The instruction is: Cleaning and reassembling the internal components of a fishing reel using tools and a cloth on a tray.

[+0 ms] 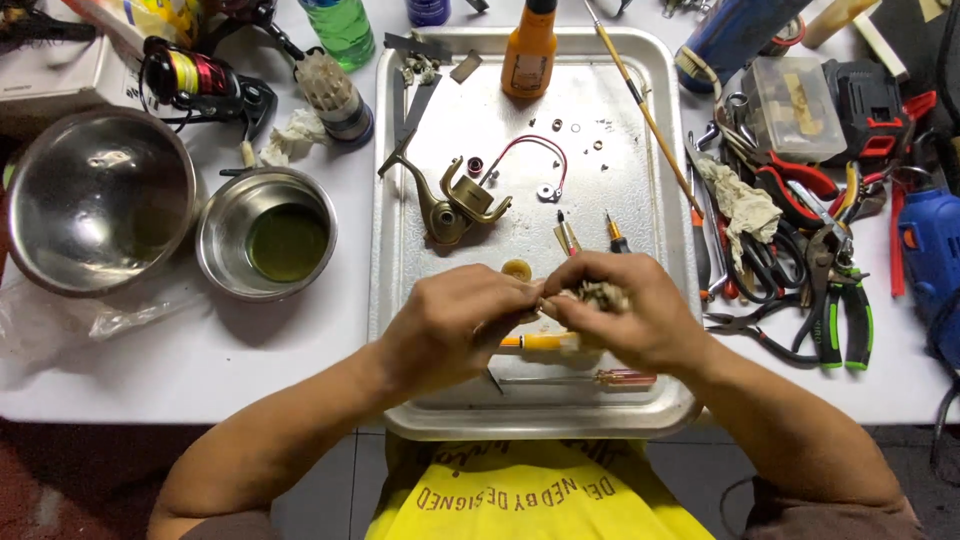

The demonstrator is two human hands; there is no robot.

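A white table [250, 350] carries a metal tray [640, 200], two steel bowls to its left — the big bowl [95, 200] and a smaller bowl [265, 235] — and a heap of pliers [830, 310] to its right. Both forearms reach in from the near edge and bend inward, meeting over the tray's front half. The left hand [450, 325] lies knuckles up, fingers curled shut toward the right. The right hand [630, 310] mirrors it, fingers pinched on a small grey rag [600, 295] held between the two hands. Behind them lie a bronze reel body [455, 205], a red bail wire [535, 150] and two screwdrivers [570, 342] under the wrists.
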